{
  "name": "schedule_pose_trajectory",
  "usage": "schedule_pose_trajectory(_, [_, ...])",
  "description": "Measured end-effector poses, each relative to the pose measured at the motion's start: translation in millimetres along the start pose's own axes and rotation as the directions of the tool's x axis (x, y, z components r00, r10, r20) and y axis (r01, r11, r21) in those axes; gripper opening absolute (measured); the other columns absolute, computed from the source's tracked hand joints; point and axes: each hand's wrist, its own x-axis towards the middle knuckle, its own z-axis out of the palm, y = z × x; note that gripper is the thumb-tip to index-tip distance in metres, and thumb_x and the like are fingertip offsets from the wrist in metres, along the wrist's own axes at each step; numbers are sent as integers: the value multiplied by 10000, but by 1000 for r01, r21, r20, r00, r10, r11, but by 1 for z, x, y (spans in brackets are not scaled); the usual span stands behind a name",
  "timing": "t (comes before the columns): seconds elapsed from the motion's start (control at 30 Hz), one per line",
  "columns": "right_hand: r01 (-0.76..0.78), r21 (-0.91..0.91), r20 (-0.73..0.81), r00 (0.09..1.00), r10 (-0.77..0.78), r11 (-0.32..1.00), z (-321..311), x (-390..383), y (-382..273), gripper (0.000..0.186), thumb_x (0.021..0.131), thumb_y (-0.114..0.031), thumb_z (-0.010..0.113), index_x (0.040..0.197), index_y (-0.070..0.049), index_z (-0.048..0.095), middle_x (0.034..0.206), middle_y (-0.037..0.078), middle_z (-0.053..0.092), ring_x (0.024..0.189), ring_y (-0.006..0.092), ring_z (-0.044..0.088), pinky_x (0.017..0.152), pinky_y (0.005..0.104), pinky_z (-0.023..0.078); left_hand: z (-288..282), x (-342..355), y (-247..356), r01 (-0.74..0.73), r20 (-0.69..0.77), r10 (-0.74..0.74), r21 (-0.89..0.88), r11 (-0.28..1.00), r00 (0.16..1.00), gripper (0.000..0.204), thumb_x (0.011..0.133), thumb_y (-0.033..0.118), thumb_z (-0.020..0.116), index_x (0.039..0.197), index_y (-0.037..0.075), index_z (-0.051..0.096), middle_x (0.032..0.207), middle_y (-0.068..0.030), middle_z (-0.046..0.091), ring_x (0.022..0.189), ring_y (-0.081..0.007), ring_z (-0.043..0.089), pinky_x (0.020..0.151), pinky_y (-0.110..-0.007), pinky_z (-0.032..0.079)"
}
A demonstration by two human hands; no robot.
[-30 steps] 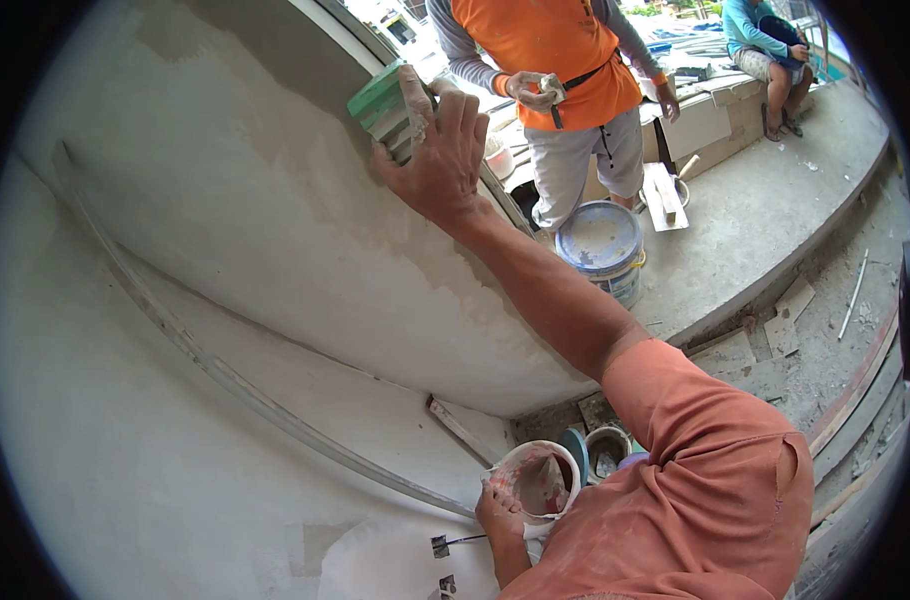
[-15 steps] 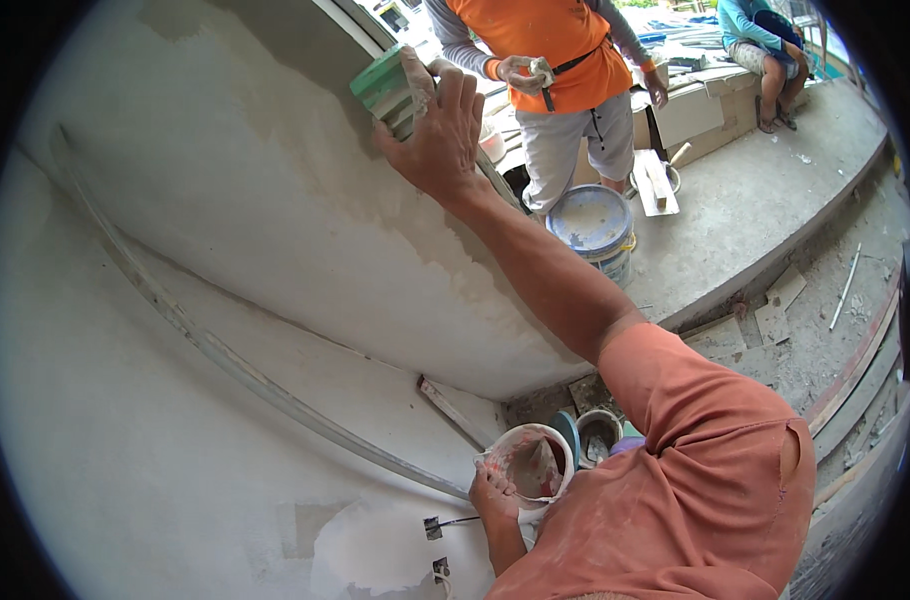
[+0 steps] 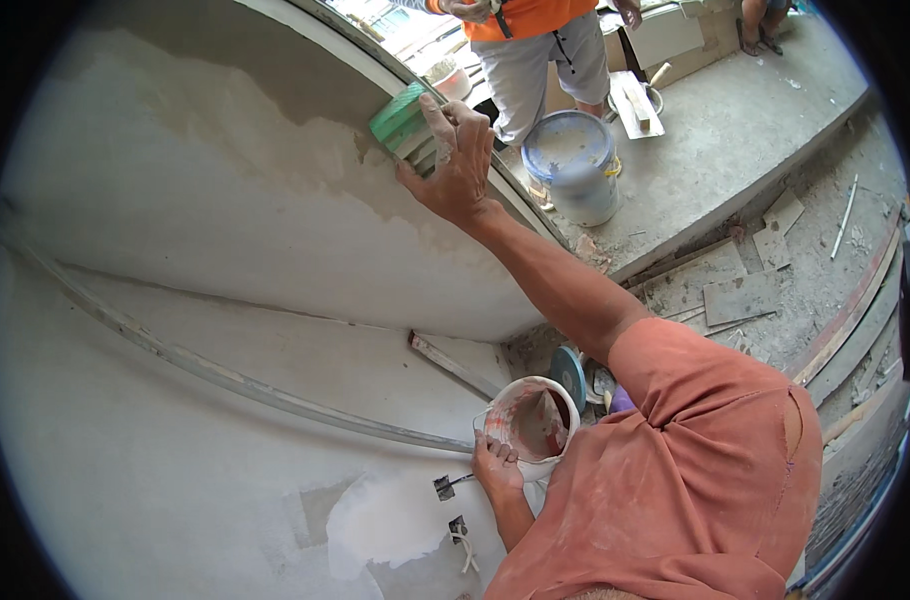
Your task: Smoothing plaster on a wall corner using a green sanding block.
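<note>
Stretched up and away, my right hand (image 3: 455, 155) grips a flat green scraper (image 3: 403, 122) against the plastered wall (image 3: 265, 190), close to a frame along its edge. Damp grey plaster darkens the wall around the scraper. Low in the view, my left hand (image 3: 498, 465) holds a small white pail (image 3: 513, 408) by its side, fingers closed at the rim. Grey-brown paste smears the pail's inside, and a pointed, trowel-like piece with a red part lies in it.
A co-worker in an orange top (image 3: 525, 18) stands beyond the frame, near a large paste bucket (image 3: 572, 150). A white plastering board (image 3: 635, 105) lies behind it. A long metal straightedge (image 3: 225, 375) crosses the lower left. Broken boards (image 3: 740, 297) litter the floor.
The view has tilted downward, so the co-worker sits higher in it. My right hand and the scraper have shifted slightly right in the picture, toward the frame. My left hand still holds the pail.
</note>
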Motion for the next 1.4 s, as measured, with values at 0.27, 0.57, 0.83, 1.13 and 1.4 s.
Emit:
schedule_pose_trajectory(0.27, [91,-29,341,937,-76,995,-30,-137,29,957,624,-235,872,1482,-126,464,1274,156,465,1138,345,482,939,461,376,-8,12,2,16,80,-15,-2,1000,997,328,1022,395,601,833,150,492,615,58,297,504,-89,274,512,-283,267])
schedule_pose_trajectory(0.57, [36,-52,57,998,-33,998,-9,-102,37,970,630,-240,872,1491,-124,440,1271,168,464,1120,343,485,912,461,381,-7,11,2,43,6,-43,24,999,999,327,1033,398,584,857,140,486,622,58,303,490,-82,260,527,-277,266])
schedule_pose_trajectory(0.83, [-61,3,180,982,59,998,-42,-160,36,921,635,-245,861,1466,-160,471,1259,157,478,1157,342,494,933,450,372,-8,4,12,25,30,-26,18,1000,999,316,1038,395,580,875,137,498,620,63,299,504,-79,281,549,-274,273])
schedule_pose_trajectory(1.13, [16,-85,238,971,5,996,-37,-209,60,934,614,-171,866,1448,-117,451,1271,171,463,1138,358,496,919,483,386,0,7,19,15,24,-17,107,994,1000,398,970,429,682,878,88,497,744,10,371,631,-124,354,573,-285,304])
schedule_pose_trajectory(1.4, [-61,-27,85,994,63,998,-34,-137,66,953,647,-173,871,1477,-105,406,1270,185,450,1127,358,487,954,478,370,-10,7,18,23,52,-27,72,997,998,346,1004,392,642,850,125,486,657,64,314,548,-81,287,555,-274,283])
